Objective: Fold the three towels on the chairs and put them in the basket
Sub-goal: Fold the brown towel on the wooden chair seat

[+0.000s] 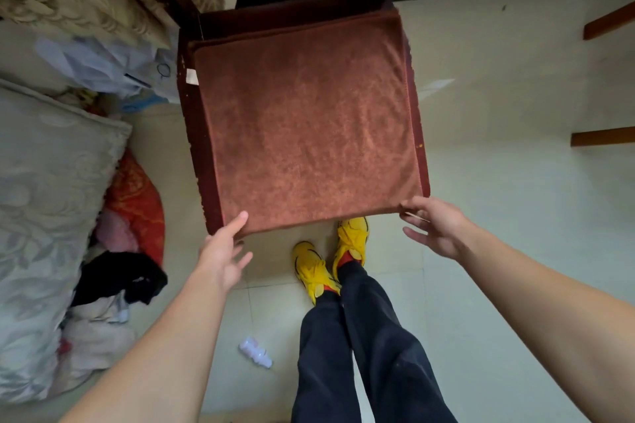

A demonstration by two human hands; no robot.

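The towel (305, 124) is rusty brown, with a small white tag (191, 76) at one edge. The chair (202, 154) under it is dark red-brown wood. The shoes (330, 257) are bright yellow with red socks showing. The trousers (364, 347) are dark navy. The floor (515, 182) is pale cream tile. A grey cushion (44, 199) has a leafy pattern. A red cloth (137, 196) has gold swirls.
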